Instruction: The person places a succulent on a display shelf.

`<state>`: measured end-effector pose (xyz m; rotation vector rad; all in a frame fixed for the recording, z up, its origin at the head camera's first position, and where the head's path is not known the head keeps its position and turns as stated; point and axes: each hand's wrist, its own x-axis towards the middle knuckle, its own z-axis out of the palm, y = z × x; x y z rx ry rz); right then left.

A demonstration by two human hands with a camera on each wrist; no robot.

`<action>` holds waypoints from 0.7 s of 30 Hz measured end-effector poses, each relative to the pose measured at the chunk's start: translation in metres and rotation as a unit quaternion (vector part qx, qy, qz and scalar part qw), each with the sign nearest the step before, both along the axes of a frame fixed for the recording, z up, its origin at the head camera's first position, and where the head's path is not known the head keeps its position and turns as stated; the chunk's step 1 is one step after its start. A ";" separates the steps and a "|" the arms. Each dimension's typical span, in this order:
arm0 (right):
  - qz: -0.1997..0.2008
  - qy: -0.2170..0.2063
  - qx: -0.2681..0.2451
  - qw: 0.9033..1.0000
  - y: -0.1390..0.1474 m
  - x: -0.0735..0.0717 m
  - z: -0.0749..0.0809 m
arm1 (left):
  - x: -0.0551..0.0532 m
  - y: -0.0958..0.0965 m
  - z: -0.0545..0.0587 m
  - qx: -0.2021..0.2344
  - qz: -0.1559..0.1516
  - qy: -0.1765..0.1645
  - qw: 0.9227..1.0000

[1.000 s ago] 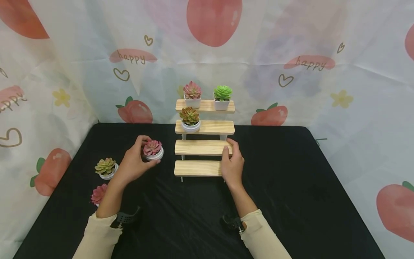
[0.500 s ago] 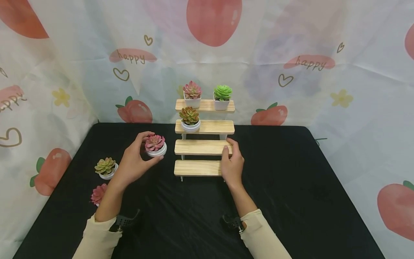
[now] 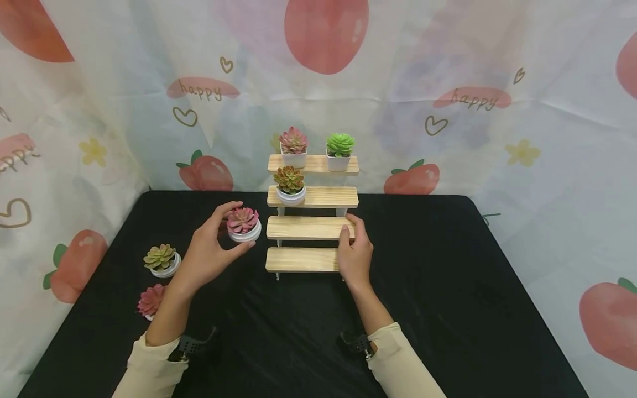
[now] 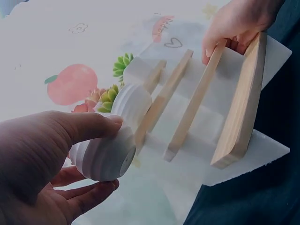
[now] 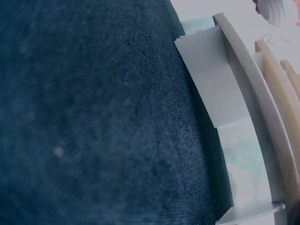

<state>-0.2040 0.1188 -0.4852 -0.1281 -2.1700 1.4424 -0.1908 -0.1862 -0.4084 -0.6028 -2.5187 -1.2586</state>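
Between thumb and fingers, my left hand (image 3: 206, 254) holds a pink artificial succulent (image 3: 242, 220) in a ribbed white round pot (image 4: 105, 152), left of the wooden tiered stand (image 3: 303, 228) and apart from it. My right hand (image 3: 356, 255) grips the stand's right end at the lower two shelves; in the left wrist view its fingers curl around the board edge. On the top shelf are a pink succulent (image 3: 293, 141) and a green succulent (image 3: 340, 145) in square pots. A brownish-orange succulent (image 3: 289, 179) in a round pot sits at the second shelf's left.
A yellow-green potted succulent (image 3: 159, 257) stands on the black tablecloth (image 3: 438, 287) at left. Nearer, another pink succulent (image 3: 151, 299) is partly hidden by my left forearm. A printed curtain (image 3: 318, 110) hangs behind the table.
My left hand has moved slightly right, bringing the potted pink succulent closer to the stand. My right hand keeps its hold on the stand. The head view has shifted a little.
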 end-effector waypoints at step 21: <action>-0.008 -0.001 0.000 1.000 -0.001 0.000 0.000 | 0.000 0.045 0.010 0.022 -0.052 0.033 0.998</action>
